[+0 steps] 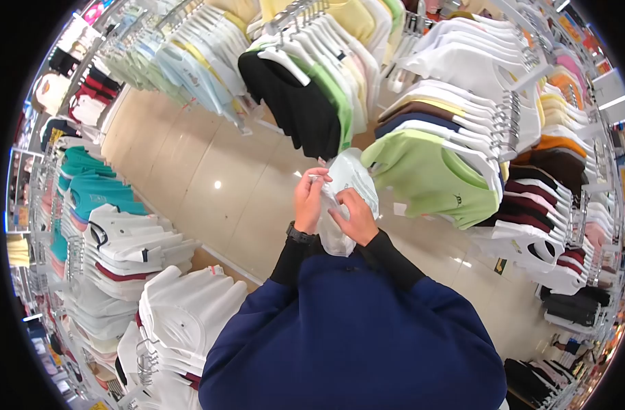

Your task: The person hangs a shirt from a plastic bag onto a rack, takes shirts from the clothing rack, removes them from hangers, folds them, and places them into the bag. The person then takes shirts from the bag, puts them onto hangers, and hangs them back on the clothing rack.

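In front of my chest, both hands grip a clear plastic bag [338, 240] with something pale, light blue-white and folded, showing in its upper part. My left hand [308, 199], with a dark watch at the wrist, pinches the bag's left edge. My right hand [354, 217] has its fingers curled on the bag's middle. Whether the pale content is a garment I cannot tell. Just beyond the bag hangs a black T-shirt [292, 102], and a light green T-shirt [435, 174] hangs to the right of my right hand.
Racks of hung shirts surround me. White shirts [183, 314] hang close at lower left, teal shirts [97, 191] farther left, dark red ones [528, 208] at right. Pale blue shirts [196, 75] hang at the back. Shiny tiled floor [217, 160] runs between the racks.
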`<state>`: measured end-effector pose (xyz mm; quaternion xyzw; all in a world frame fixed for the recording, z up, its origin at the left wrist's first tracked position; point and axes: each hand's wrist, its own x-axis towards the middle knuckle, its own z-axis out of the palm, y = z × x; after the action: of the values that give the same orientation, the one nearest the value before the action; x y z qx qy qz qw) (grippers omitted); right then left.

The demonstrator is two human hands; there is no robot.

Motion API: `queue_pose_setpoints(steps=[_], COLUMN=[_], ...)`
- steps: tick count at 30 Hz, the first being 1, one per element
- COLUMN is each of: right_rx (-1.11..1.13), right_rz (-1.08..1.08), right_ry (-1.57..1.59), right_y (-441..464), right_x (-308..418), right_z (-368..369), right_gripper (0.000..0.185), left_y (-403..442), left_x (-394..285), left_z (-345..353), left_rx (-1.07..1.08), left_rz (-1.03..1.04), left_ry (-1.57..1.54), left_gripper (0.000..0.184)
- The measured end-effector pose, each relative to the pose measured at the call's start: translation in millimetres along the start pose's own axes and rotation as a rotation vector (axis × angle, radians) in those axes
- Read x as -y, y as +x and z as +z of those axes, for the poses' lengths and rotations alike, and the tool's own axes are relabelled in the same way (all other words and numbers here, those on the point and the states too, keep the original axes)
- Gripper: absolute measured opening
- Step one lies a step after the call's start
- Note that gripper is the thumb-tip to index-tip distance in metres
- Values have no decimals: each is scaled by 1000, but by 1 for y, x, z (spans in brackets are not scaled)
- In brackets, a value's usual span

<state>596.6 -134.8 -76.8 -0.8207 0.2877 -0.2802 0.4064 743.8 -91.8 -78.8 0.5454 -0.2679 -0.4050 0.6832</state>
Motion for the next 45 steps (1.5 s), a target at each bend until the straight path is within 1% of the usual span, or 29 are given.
queue_pose_setpoints(steps=[4,8,10,11,13,14,16,19,20,23,24,25,27,28,31,32,35,38,41,45], right_rx=[93,147,161,171,182,90,-90,-326,-368,-398,-395,-407,-439,-455,-489,-497,-549,-609,-660,-703], right_rz=[33,87,96,79,43,-7,-109,-59,-69,64,37,77,147,147,126,113,111,150,193,225], right_ry=[-57,43,84,103,142,114,55,-7,-30,-13,-27,-11,16,-33,-203,-253,-353,-432,-482,-482], right_y=[19,43,59,67,92,105,135,176,190,218,225,229,239,243,254,256,263,264,268,271], right_x=[5,0,-4,-6,-7,-9,-15,-32,-36,-39,-41,-40,-38,-40,-45,-46,-40,-36,-28,-15], right_z=[14,20,23,26,29,30,31,26,21,19,20,21,22,20,22,24,28,40,54,71], right_gripper=[20,18,17,16,15,14,13,14,19,22,24,25,26,28,30,31,31,32,31,30], left_y=[1,18,32,39,64,77,107,159,175,213,222,229,243,253,295,308,351,379,402,405], left_x=[-9,-17,-19,-20,-15,-12,-15,-25,-34,-76,-94,-109,-141,-149,-147,-146,-141,-149,-136,-131], left_z=[-14,-26,-36,-44,-69,-84,-113,-172,-196,-248,-259,-264,-249,-244,-242,-240,-222,-204,-197,-204], left_rx=[9,15,31,41,-3,-23,-139,-300,-337,-448,-458,-467,-494,-502,-293,-256,-91,91,224,349], left_rz=[-25,7,-30,-54,-32,-23,-28,-15,20,128,154,177,144,131,300,245,515,505,594,618], left_ry=[-14,36,21,17,87,122,86,36,39,93,161,229,301,338,582,606,720,801,961,923], left_gripper=[21,23,24,25,26,26,26,24,24,25,28,31,25,23,26,31,31,31,29,28])
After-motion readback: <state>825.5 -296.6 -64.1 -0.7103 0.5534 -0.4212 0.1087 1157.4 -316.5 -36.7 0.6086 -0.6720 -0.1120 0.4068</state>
